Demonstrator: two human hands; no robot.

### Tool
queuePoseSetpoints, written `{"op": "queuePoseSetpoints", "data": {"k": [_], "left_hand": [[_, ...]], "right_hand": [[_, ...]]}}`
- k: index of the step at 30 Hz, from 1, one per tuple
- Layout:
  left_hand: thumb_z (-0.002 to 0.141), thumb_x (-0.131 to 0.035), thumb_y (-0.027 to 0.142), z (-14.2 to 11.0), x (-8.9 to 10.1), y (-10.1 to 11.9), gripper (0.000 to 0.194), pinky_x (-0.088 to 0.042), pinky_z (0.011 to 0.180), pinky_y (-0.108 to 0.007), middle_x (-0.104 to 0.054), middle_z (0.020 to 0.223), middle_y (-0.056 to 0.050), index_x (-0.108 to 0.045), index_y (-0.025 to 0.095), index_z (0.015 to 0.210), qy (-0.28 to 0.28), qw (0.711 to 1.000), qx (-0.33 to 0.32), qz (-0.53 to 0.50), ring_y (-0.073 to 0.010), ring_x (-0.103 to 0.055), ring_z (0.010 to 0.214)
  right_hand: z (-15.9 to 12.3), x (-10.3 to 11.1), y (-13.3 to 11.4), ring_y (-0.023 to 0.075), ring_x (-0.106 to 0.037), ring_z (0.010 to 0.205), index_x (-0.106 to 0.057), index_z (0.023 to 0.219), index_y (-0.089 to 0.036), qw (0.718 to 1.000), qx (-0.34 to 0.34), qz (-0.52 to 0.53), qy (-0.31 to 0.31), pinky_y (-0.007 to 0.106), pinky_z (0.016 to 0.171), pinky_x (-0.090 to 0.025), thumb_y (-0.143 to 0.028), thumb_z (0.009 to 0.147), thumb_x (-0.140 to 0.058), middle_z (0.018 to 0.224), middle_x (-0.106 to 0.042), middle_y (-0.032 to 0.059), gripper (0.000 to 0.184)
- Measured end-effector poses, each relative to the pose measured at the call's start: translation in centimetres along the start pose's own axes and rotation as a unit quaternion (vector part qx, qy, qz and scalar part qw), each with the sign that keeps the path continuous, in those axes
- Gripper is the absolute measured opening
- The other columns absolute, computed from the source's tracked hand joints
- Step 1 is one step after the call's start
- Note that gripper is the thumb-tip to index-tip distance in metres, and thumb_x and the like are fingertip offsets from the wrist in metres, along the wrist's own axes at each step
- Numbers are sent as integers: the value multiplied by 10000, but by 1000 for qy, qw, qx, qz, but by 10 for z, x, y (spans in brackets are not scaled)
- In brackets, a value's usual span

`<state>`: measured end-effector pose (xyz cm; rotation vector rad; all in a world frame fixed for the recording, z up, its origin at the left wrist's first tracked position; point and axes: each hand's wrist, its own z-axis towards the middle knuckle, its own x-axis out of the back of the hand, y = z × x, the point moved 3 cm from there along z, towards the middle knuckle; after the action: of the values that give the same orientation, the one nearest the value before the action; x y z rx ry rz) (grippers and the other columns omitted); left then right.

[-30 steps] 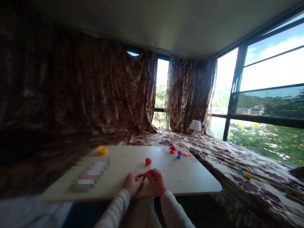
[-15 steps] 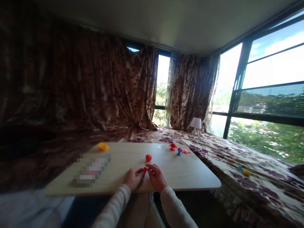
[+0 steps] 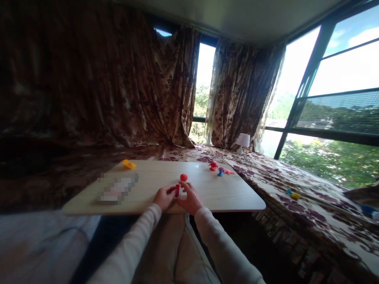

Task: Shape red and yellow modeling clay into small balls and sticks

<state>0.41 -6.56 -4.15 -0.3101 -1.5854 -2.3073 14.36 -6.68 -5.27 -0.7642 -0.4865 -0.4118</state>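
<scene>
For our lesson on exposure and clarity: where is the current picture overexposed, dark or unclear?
Head view: the dark-framed glass window at right is partly blown out; head view: the brown floral fabric curtain darkens at far left; head view: the small red piece in the left hand lacks fine detail.

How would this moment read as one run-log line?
left hand: holds small red piece; right hand: beside piece; red ball: on table beyond

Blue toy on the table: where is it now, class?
Head view: the blue toy stands near the far right corner of the table, a red toy at its left, a pink toy at its right.
</scene>
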Motion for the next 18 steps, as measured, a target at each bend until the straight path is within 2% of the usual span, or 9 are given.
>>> {"op": "queuePoseSetpoints", "data": {"k": [3, 8, 14, 18], "left_hand": [[682, -544, 379, 0, -3, -2, 348, -513, 775, -297, -733, 840, -74, -694, 121, 861, -30, 999, -11, -13, -221, -662, 819], [706, -527, 420, 2, -4, -5, 377, -497, 787, -273, -731, 867, -62, -700, 137, 884, -50, 999, -15, -4, -214, -655, 848], [700, -559, 440, 2, -4, -9, 358, -495, 689, -252, -731, 763, -44, -723, 151, 836, -59, 998, 3, 19, -208, -657, 758], [665, -614, 433, 0, -3, -9, 330, -495, 674, -240, -729, 705, -37, -732, 155, 797, -34, 999, 12, 18, -207, -657, 746]], "right_hand": [[0, 1, -2, 164, -578, 813, -509, 1182, -236, 1000, 11, -13, 3, 346, 780, -498, -156, 633, -638, 1086, -560, 54, 569], [-1, 3, -9, 145, -573, 780, -556, 1104, -239, 1000, 16, -18, 15, 305, 746, -494, -167, 686, -591, 1057, -575, 40, 425], [-2, 5, -12, 169, -576, 837, -504, 1191, -227, 1000, -2, -27, 0, 325, 765, -488, -171, 661, -621, 1101, -564, 54, 546], [-3, 6, -15, 162, -578, 836, -541, 1152, -237, 1000, 10, -23, -5, 314, 777, -482, -153, 667, -600, 1101, -566, 42, 496]]}}
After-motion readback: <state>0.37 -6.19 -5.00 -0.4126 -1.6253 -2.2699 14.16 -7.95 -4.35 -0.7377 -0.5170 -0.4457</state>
